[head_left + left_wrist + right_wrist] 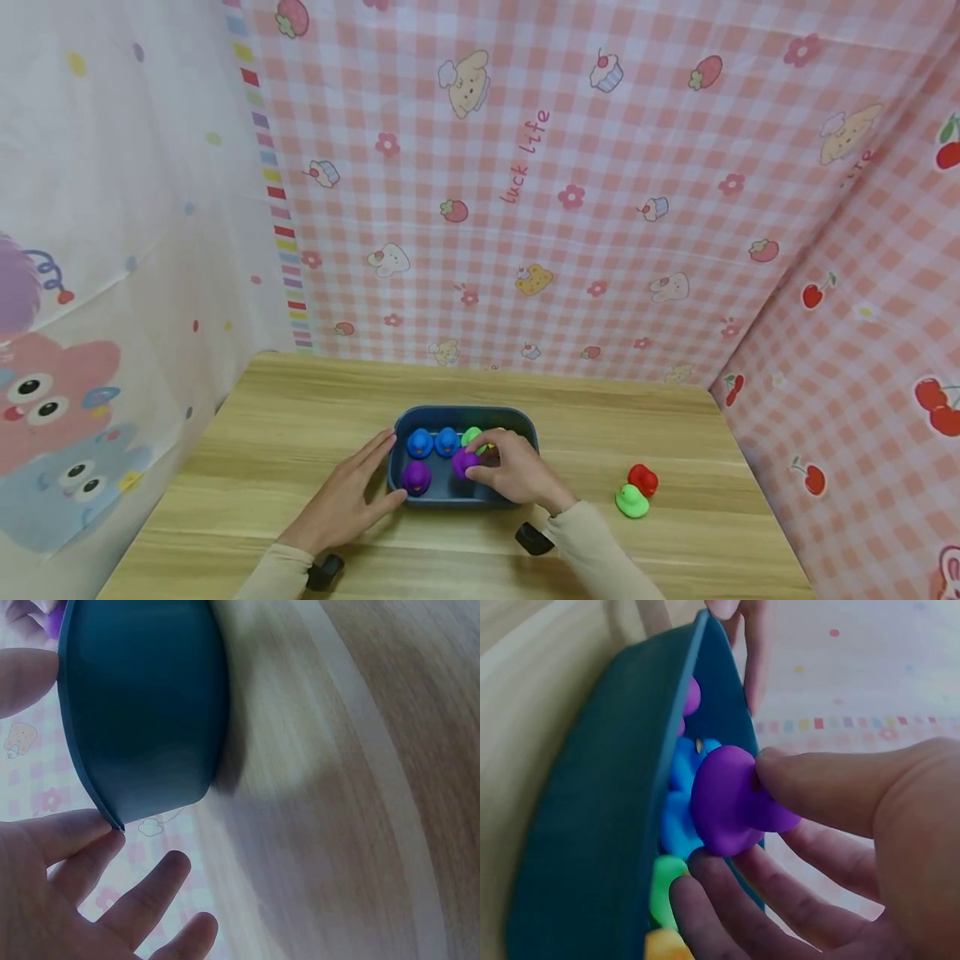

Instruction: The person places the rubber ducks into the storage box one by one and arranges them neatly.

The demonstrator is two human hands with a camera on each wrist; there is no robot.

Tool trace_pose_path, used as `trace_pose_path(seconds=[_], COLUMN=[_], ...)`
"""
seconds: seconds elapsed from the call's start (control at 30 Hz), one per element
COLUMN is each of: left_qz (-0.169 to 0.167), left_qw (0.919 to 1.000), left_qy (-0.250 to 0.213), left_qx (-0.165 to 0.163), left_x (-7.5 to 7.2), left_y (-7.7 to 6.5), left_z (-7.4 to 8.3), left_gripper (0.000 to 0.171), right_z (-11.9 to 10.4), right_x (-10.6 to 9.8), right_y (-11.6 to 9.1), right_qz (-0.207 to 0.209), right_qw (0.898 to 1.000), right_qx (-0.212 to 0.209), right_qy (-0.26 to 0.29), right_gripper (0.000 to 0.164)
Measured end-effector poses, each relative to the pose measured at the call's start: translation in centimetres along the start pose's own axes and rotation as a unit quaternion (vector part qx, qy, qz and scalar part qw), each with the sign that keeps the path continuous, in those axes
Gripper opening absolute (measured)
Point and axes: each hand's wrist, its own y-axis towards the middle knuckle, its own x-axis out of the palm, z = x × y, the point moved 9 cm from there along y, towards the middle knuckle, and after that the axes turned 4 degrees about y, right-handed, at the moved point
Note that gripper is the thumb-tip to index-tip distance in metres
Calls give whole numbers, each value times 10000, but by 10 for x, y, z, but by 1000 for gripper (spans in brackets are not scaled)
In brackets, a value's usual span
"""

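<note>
A dark blue-green tray (442,490) stands on the table with toy ducks inside. Two blue ducks (420,443) sit along its back side, a green duck (471,437) beside them and a yellow duck (667,945) past that, partly hidden by my right hand. Another purple duck (416,477) lies at the front left. Over the tray, my right hand (522,473) pinches a purple duck (727,799) between thumb and fingers. My left hand (343,502) spreads across the tray's left end, with straight thumb and fingertips touching the rim at its two corners.
To the right of the tray, a red duck (643,479) and a light green duck (632,502) lie close together on the wooden table (315,400). A pink checked cloth (420,333) hangs behind the table, and patterned cloths hang at both sides.
</note>
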Motion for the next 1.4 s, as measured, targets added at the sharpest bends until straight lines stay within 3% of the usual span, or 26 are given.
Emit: trace_pose_path(seconds=[0.7, 1.4], left_qz=[63, 140], left_qw=[10000, 9998], left_qy=[-23, -45], left_qx=[74, 136], left_x=[1, -1], left_y=[0, -1], left_z=[1, 2], left_gripper=[87, 86], right_z=[1, 6], right_x=[41, 46], right_y=[20, 26], right_qz=[-106, 115], right_qw=[9970, 9961], right_qx=[523, 664], right_qy=[-564, -573], right_gripper=[11, 15])
